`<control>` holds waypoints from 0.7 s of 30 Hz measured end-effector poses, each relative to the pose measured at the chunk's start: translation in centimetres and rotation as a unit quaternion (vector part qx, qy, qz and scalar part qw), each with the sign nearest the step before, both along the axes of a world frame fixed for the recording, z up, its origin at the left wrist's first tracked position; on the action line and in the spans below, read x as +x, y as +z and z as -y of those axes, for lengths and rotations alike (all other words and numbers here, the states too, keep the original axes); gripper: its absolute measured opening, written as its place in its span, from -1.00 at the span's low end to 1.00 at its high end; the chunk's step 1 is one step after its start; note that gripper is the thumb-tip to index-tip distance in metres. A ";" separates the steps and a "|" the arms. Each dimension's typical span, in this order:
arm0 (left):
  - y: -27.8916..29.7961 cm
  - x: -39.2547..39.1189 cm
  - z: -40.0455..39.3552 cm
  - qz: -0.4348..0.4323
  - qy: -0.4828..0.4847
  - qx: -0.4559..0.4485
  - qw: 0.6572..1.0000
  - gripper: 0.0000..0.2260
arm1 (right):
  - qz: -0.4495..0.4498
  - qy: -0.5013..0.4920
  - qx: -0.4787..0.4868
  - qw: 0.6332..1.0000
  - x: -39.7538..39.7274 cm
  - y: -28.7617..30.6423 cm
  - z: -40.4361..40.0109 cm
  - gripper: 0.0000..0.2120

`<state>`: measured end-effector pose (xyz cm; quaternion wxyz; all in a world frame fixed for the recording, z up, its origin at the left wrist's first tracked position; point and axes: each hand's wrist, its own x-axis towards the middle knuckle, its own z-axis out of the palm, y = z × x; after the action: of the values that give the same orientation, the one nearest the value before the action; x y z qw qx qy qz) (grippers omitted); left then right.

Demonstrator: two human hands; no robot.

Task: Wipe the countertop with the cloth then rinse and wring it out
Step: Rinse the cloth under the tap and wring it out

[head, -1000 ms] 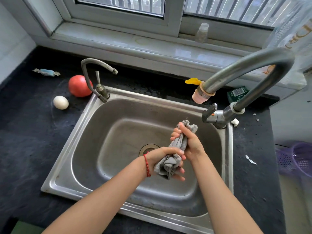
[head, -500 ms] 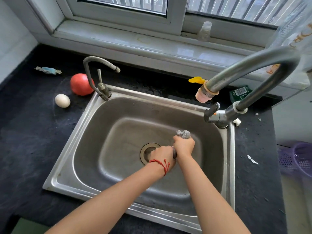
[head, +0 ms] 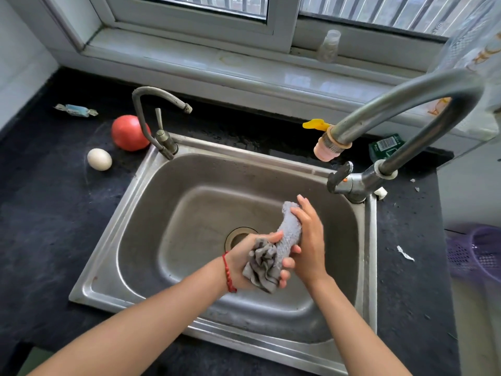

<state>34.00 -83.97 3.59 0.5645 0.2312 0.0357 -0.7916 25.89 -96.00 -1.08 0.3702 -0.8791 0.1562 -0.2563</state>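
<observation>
Nearest, two forearms reaching in over the steel sink (head: pixel 113 256). Left hand (head: pixel 250 263), a red string at the wrist, curled round the bunched lower end of the grey cloth (head: pixel 279 248). Right hand (head: pixel 309 240) wrapped round the twisted upper length, fingers folded over it. Both clamped on the cloth, close together, above the basin beside the drain (head: pixel 238 236). Half a second back, fists tight and low with only a nub of cloth showing; now raised and slackened, the roll longer and its free end frilled out. Probably a re-grip between twists, so wringing well under way, not clearly finished. No water visible from the large tap (head: pixel 329 147); drips off the cloth too fine to make out. Further off on the dark counter (head: pixel 40 213), an egg (head: pixel 99 159), a tomato (head: pixel 128 132), a wrapped sweet (head: pixel 76 109). Beyond, the small tap (head: pixel 160 115) and the window sill (head: pixel 217 63).
</observation>
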 end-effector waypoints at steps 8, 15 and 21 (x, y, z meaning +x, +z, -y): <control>1.6 0.4 -1.7 0.151 -0.138 0.010 0.979 -0.78 | 0.056 0.188 -0.417 0.888 1.0 4.6 5.2 -0.91; 0.4 1.0 1.1 0.768 -0.261 0.145 0.567 -0.91 | -0.345 0.225 -0.391 0.823 1.4 4.5 3.2 -0.80; -1.7 1.8 1.8 0.888 -0.354 0.012 0.293 -0.77 | -0.549 0.199 -0.042 0.811 1.4 3.6 1.9 -0.91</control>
<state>35.83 -85.76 1.87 -0.0860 0.7900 -0.5636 -0.2256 27.27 -97.93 2.50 0.2288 -0.9001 0.1441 0.3416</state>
